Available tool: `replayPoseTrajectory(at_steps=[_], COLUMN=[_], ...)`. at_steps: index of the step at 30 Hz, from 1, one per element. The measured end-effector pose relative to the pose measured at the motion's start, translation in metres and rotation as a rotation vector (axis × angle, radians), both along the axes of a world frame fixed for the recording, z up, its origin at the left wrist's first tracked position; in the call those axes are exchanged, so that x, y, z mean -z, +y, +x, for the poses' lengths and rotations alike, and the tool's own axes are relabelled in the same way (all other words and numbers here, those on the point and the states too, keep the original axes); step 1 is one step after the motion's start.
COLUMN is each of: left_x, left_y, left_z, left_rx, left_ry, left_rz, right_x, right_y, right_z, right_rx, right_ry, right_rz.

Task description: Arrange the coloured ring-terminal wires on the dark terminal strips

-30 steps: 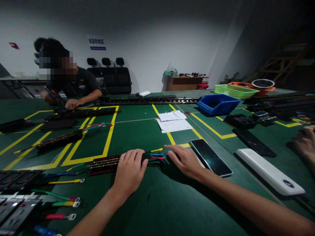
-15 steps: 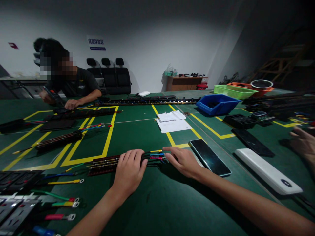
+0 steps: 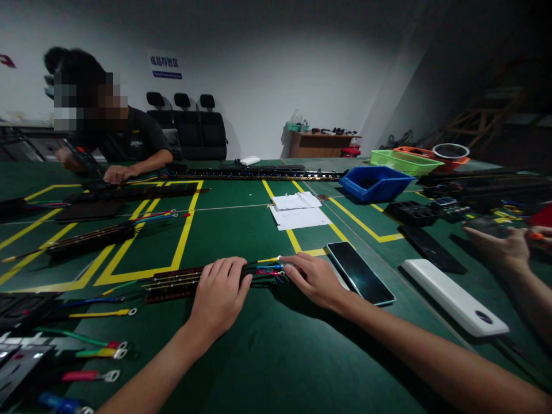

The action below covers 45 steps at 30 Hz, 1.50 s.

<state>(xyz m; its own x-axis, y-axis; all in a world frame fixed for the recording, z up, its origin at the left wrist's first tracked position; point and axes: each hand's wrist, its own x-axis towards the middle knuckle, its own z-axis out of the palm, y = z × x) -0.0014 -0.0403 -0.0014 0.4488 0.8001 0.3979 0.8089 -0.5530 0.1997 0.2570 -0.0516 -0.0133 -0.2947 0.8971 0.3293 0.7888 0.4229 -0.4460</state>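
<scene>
My left hand (image 3: pixel 222 293) is wrapped over the right part of a dark strip (image 3: pixel 172 284) with brass-coloured bars along it. Yellow, blue and red-sleeved wires (image 3: pixel 268 266) come out of the strip's right end, past my left fingers. At their tips, my right hand (image 3: pixel 313 276) has thumb and index finger closed around the wire ends, the index fingertip at the pale end of the yellow one. Exactly which wires lie between the fingers is hard to make out. A phone (image 3: pixel 360 273) lies just right of my right hand.
Wires with ring terminals (image 3: pixel 123 348) and socket strips crowd the lower left. White papers (image 3: pixel 299 218), a blue bin (image 3: pixel 375 184) and a white elongated device (image 3: pixel 452 296) lie on the table. A co-worker (image 3: pixel 121 138) sits opposite; another person's hands (image 3: pixel 502 247) are at right.
The view has shifted slightly, moving most things a little left. My hands keep their grip. The other person's hand at right has come further into view, with a second hand beside it.
</scene>
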Motion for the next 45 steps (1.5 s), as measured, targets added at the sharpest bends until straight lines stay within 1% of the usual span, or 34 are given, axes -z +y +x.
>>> replayPoseTrajectory(at_steps=[6, 11, 13, 19, 21, 24, 26, 29, 30, 33, 35, 41, 45], left_x=[-0.0018, -0.0027, -0.0030, -0.0022, -0.0009, 0.0009, 0.0013, 0.0007, 0.0003, -0.0007, -0.0009, 0.0008, 0.0018], left_y=[-0.0010, -0.0017, -0.0016, -0.0013, -0.0013, -0.0014, -0.0014, -0.0015, -0.0017, -0.0023, -0.0027, -0.0022, -0.0019], left_z=[0.0010, 0.0002, -0.0001, -0.0001, -0.0004, -0.0008, -0.0007, -0.0001, 0.0001, 0.0003, 0.0001, -0.0004, -0.0007], left_rx=[-0.001, -0.002, 0.001, 0.000, 0.007, 0.006, 0.004, 0.002, 0.001, 0.000, 0.000, -0.002, -0.005], left_ry=[0.002, 0.001, -0.001, -0.013, -0.018, -0.020, -0.016, -0.006, -0.003, 0.000, 0.001, 0.005, -0.002], left_rz=[-0.005, -0.011, -0.010, -0.001, 0.010, 0.014, 0.007, 0.004, 0.006, 0.006, -0.001, -0.009, -0.010], right_x=[-0.0004, -0.0005, -0.0002, -0.0002, -0.0006, -0.0007, -0.0004, 0.0001, 0.0002, 0.0006, 0.0014, 0.0030, 0.0013], right_y=[0.0015, 0.0020, 0.0017, 0.0002, 0.0001, 0.0002, -0.0001, -0.0014, -0.0018, -0.0017, -0.0008, 0.0001, -0.0003], right_z=[-0.0014, -0.0015, -0.0018, -0.0003, 0.0005, 0.0008, 0.0001, -0.0017, -0.0020, -0.0014, 0.0002, 0.0023, 0.0012], right_rx=[0.064, -0.004, 0.004, 0.080, 0.082, 0.048, 0.002, -0.050, -0.039, 0.053, 0.072, -0.043, -0.079], right_ry=[0.050, -0.004, -0.003, 0.090, 0.087, 0.093, 0.109, 0.070, 0.052, 0.059, 0.086, 0.110, 0.057], right_rz=[-0.004, -0.028, -0.025, 0.121, 0.129, 0.102, 0.090, 0.083, 0.084, 0.089, 0.082, 0.035, -0.007])
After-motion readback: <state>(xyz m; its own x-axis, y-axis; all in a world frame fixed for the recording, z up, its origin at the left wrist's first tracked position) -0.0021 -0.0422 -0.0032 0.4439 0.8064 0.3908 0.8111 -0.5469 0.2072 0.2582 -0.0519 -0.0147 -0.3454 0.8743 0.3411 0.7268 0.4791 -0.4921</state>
